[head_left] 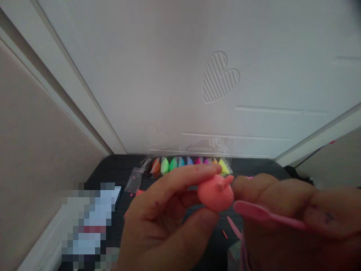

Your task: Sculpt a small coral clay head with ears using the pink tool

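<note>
Between the thumb and forefinger of my left hand (166,214) sits a small round coral-pink clay figure (214,194) with little bumps sticking up on its right side. My right hand (296,195) is close by on the right, its fingers closed on a pink plastic modelling tool (265,212) with a rounded, spoon-like tip. That tip points left and lies just beside the figure; whether they touch I cannot tell.
Along the back of the dark table (113,169) lie several wrapped packs of coloured clay (173,164). A pink pointed tool (234,227) and a small orange-red piece (225,234) lie below my hands. At left is a pixelated screen (93,222). A white panel (169,75) with hearts stands behind.
</note>
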